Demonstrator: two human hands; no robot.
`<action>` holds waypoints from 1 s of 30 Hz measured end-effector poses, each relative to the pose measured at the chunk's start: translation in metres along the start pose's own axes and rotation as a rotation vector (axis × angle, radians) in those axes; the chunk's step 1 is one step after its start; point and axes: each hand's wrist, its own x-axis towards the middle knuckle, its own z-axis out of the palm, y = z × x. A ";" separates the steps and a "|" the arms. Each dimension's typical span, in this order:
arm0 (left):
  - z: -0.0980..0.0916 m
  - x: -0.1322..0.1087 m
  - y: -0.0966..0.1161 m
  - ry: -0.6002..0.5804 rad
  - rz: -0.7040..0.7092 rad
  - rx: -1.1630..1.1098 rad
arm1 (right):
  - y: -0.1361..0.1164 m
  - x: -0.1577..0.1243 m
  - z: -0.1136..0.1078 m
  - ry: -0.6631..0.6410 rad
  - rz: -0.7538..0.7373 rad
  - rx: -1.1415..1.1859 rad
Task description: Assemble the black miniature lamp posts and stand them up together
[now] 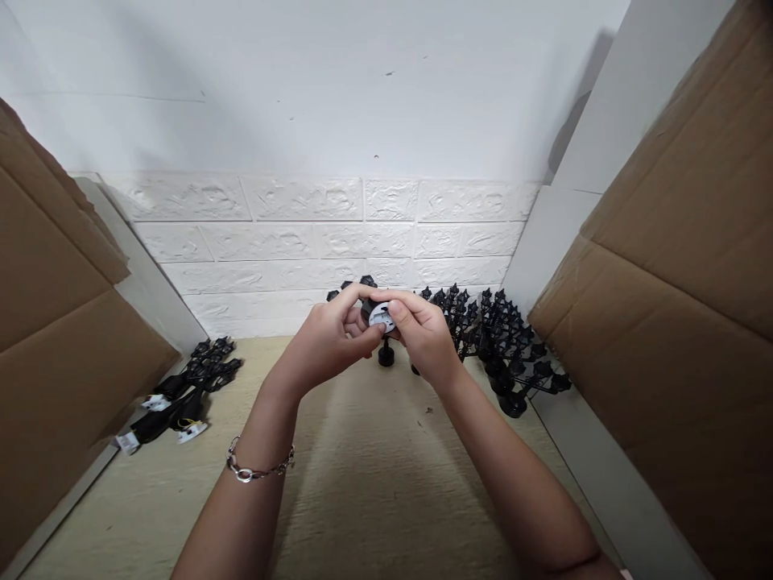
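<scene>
Both hands meet over the middle of the work surface, in front of the far wall. Between them is a white round base cover [380, 320] with dark slots or fittings on its face, turned up toward me. It is set against a black piece, mostly hidden by the fingers. My left hand [338, 334] grips it from the left, thumb at its lower edge. My right hand [427, 334] closes on its right side, thumb pressing the face. Just beyond and below stands a small black lamp-post-like piece [386, 354] on a round foot.
Many black lamp-post-like pieces [501, 330] stand crowded at the right. Several more lie at the left [208, 362], some with white bases [192, 432] and a yellow wire showing. Cardboard panels [54, 322] [676, 266] flank both sides; a white brick-patterned wall [302, 201] closes the back.
</scene>
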 end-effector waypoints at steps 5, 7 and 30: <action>0.002 0.001 -0.002 -0.011 0.002 0.011 | -0.005 -0.001 0.004 0.071 -0.107 -0.135; 0.003 0.001 -0.002 -0.005 0.013 0.017 | -0.006 -0.002 0.005 0.100 -0.136 -0.171; -0.005 0.001 -0.005 -0.077 -0.022 -0.130 | -0.006 -0.001 0.003 -0.012 0.245 0.376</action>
